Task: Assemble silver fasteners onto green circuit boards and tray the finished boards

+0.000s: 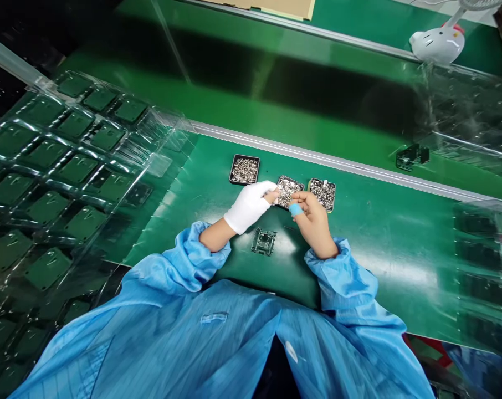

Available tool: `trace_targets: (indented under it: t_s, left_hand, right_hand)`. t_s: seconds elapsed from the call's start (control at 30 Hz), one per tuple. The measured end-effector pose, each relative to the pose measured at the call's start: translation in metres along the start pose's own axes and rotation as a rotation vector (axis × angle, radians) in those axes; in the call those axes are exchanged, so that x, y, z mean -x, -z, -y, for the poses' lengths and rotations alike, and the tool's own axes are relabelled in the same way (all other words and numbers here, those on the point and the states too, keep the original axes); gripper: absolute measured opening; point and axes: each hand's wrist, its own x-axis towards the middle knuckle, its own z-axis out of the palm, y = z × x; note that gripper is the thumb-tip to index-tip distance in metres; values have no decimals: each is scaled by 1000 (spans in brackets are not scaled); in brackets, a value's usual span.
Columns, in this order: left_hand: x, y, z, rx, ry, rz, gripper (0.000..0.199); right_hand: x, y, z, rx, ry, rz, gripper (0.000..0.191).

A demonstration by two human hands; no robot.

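Note:
My left hand [251, 206], in a white glove with a bare thumb tip, is closed in a pinch at the left edge of the middle dish [290, 189] of small silvery metal parts. Across from it, my right hand [312, 217], with a blue wrap on one finger, pinches over that dish's right side. Whatever either pinch holds is too small to make out. Another dish [245, 169] of small metal parts lies up and left, and a third dish [322, 194] sits just behind my right hand. Below and between both hands, a small green circuit board [263, 241] lies flat on the mat.
Clear plastic trays with green boards [74, 166] fill the left side. More clear trays [483, 255] stand at the right. A metal strip [317, 155] crosses behind the dishes. Beyond it are a small dark part [412, 157] and a white fan base [438, 44].

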Motion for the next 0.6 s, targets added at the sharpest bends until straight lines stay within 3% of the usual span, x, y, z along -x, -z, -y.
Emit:
trace_targets:
  t_s: [0.2, 0.37, 0.47, 0.6]
  left_hand:
    - [32, 3, -26, 249, 73, 44, 29]
    - [47, 5, -33, 368, 155, 88, 29]
    - [52, 7, -35, 361, 182, 68, 28]
    - [56, 9, -37, 243, 137, 19, 30]
  right_hand:
    - [18, -6, 29, 44, 268, 22, 7]
    - [25, -8, 35, 76, 306, 23, 9]
    - [32, -10, 33, 156, 331, 23, 9]
    - [43, -13, 30, 428, 451, 57, 18]
